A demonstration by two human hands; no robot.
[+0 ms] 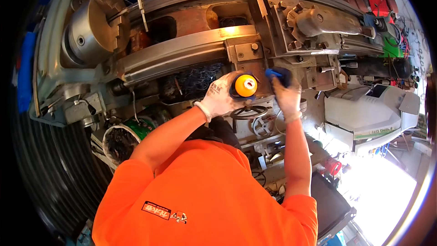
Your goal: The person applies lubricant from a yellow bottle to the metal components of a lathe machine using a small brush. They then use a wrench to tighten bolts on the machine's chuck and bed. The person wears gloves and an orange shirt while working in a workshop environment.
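In front of my chest, my left hand point(221, 94), in a pale work glove with dark finger coating, wraps round an upright can. Its orange top point(246, 85) faces up, with a small white nozzle-like centre. Most of the can's body is hidden by the fingers. To its right, a little apart, my right hand point(288, 96) is raised and gloved too, its fingers curled together. A blue patch point(273, 72) shows at those fingertips; whether it is a held piece or the glove's coating is unclear. Both hands are above the front of a metal lathe point(182, 50).
The lathe's chuck point(93, 32) is at left, its tool post point(314, 23) at right. Handwheels point(248, 112) sit below my hands. Dark metal shavings point(195, 79) fill the bed's tray. A green bucket point(123, 141) stands at lower left, a pale machine housing point(368, 111) at right.
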